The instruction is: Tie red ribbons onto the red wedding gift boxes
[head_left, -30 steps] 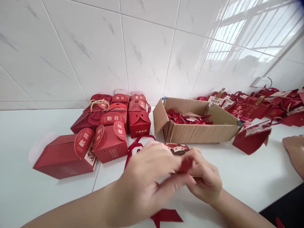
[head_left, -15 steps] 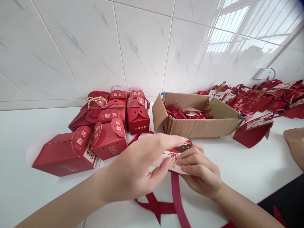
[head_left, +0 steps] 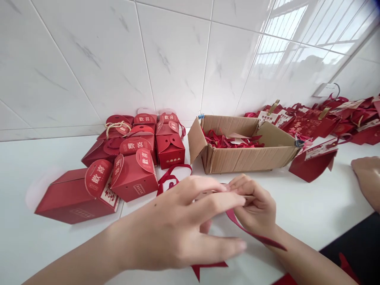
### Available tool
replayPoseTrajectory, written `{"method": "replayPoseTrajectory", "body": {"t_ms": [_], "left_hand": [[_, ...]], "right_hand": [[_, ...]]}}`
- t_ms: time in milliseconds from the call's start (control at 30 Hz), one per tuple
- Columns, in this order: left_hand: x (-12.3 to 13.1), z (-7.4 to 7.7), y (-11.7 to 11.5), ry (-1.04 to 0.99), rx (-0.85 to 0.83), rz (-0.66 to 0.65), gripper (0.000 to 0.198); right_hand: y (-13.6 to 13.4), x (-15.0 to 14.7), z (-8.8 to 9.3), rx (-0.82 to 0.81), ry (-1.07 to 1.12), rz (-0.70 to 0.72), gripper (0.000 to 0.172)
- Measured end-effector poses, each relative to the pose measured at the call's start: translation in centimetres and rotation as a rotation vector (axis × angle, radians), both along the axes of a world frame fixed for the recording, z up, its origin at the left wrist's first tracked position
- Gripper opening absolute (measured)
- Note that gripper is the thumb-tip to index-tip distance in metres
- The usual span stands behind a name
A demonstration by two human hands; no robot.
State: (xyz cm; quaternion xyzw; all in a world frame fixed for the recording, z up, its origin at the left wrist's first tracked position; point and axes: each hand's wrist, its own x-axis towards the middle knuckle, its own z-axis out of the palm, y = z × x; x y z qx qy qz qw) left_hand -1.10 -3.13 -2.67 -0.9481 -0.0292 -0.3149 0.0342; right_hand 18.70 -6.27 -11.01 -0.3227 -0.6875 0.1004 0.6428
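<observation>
My right hand (head_left: 257, 204) is closed on a pale printed card (head_left: 204, 194), which is tilted nearly edge-on and mostly hidden by fingers. A dark red ribbon (head_left: 255, 234) trails from beneath the card and across my right wrist. My left hand (head_left: 187, 225) reaches over the card with its fingers apart. Its fingertips rest at the card's edge close to my right fingers, while the thumb sticks out below, free of the card. Under my left hand, a forked red ribbon end (head_left: 209, 270) lies on the white table (head_left: 142, 245). Another ribbon loop (head_left: 170, 174) curls beyond my left knuckles.
Several red gift boxes (head_left: 135, 176) stand grouped at the left. Behind my hands is an open cardboard box (head_left: 246, 160) of red ribbons. More red bags (head_left: 314, 122) pile up along the tiled wall at the right. Another person's hand (head_left: 368, 178) rests at the right edge.
The card has tipped from showing its printed face to nearly edge-on. My left thumb has come off it and the left fingers have spread. The ribbon has swung right over my wrist.
</observation>
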Motion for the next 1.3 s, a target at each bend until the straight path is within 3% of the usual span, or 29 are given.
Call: {"method": "replayPoseTrajectory", "body": {"t_ms": [200, 400, 500, 600, 700, 800, 1033, 1300], "left_hand": [[0.6, -0.9, 0.2, -0.134, 0.232, 0.063, 0.029], [0.6, -1.2, 1.0, -0.299, 0.218, 0.233, 0.022], [0.7, -1.4, 1.1, -0.270, 0.006, 0.205, 0.025], [0.9, -1.8, 1.0, -0.227, -0.445, 0.138, 0.028], [1.2, -1.8, 1.0, -0.217, -0.801, 0.212, 0.020], [1.4, -1.5, 0.9, -0.197, -1.014, 0.231, 0.019], [1.5, -1.1, 0.8, -0.266, -1.188, 0.186, 0.016], [1.2, -0.9, 0.9, -0.172, -1.067, 0.170, 0.018]], "right_hand": [[-0.6, -0.4, 0.9, 0.135, -0.214, 0.023, 0.016], [-0.9, -0.6, 0.6, 0.255, -0.307, 0.002, 0.014], [-0.8, -0.6, 0.5, 0.273, -0.317, -0.025, 0.013], [-0.8, -0.4, 0.6, 0.279, -0.331, -0.038, 0.014], [-0.8, -0.4, 0.6, 0.274, -0.348, -0.050, 0.013], [-0.7, -0.3, 0.6, 0.260, -0.354, -0.060, 0.013], [-0.7, -0.1, 0.6, 0.250, -0.338, -0.051, 0.014], [-0.7, -0.1, 0.4, 0.245, -0.321, -0.071, 0.016]]}}
